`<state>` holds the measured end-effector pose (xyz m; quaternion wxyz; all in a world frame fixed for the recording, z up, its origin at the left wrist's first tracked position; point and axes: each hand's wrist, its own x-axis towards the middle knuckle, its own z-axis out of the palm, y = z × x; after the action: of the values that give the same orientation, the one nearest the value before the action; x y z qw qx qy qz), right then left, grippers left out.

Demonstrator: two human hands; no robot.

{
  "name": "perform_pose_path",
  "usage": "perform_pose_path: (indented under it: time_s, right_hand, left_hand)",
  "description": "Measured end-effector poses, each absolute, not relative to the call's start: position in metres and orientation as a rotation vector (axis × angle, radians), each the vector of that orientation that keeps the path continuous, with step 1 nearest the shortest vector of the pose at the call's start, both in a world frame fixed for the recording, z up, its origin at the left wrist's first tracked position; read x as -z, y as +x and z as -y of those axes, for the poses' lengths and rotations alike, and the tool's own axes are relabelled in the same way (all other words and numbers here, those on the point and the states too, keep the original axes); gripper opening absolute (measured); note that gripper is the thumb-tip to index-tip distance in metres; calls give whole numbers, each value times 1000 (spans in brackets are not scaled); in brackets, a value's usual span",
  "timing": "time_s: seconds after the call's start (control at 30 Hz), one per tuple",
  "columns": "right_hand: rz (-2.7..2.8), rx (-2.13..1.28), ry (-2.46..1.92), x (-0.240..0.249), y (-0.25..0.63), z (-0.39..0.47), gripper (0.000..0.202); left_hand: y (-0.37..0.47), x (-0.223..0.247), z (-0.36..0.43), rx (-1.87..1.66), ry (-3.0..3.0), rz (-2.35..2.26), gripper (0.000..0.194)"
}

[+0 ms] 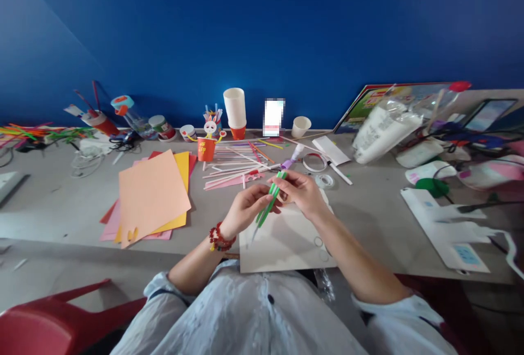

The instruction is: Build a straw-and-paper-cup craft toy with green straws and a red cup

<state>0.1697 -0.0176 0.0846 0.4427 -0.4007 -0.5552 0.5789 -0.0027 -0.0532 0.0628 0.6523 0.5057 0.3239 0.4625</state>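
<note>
Above a white sheet point(282, 246) at the table's front edge, both hands hold a green scissors-like or strip-like item point(267, 210), tilted, with a thin pale tip pointing down and left. The fingers of my left hand point(249, 208) are closed round its left side. My right hand point(301, 192) pinches its upper end, close to my left fingertips. What exactly the green item is, I cannot tell. Drawn circles show near the sheet's right edge. Behind the hands lie many thin paper sticks point(233, 155) and a roll of clear tape point(325, 181).
Coloured paper point(153, 194) is stacked at left. Along the wall stand a rabbit-decorated red cup point(206, 149), tall white cups point(234, 107), a lit phone point(273, 118) and a small cup point(302, 126). A power strip point(446, 229) and a plastic-wrapped bundle point(379, 131) are at right.
</note>
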Motion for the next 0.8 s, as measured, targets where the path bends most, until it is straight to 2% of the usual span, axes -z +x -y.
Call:
perform_pose_path:
  time_s: [0.3, 0.47, 0.5, 0.53, 0.6, 0.67, 0.73, 0.8]
  right_hand:
    - [1417, -1430, -1022, -84, 169, 16, 34]
    - [1210, -1224, -1028, -90, 185, 10, 28]
    - [1123, -1169, -1034, -91, 192, 7, 27]
    - [1043, -1123, -1040, -92, 200, 3, 27]
    - [914, -1046, -1038, -93, 220, -6, 26]
    - [817, -993, -1026, -89, 240, -14, 24]
    - [779, -984, -1061, -81, 257, -19, 27]
    - [823, -1025, -1152, -70, 266, -21, 32]
  left_hand:
    - [0, -62, 48, -1023, 1177, -757, 35]
    - [-7, -50, 40, -1230, 1285, -959, 33]
    - [-9, -46, 37, -1255, 1374, -991, 36]
    - [-9, -40, 34, -1231, 1491, -1000, 48]
    - [-5, -27, 28, -1107, 1679, -959, 84]
    - [4, -15, 22, -1060, 1770, -984, 103]
    - [12, -7, 17, -999, 1788, -994, 106]
    - [13, -6, 11, -977, 1770, -1032, 94]
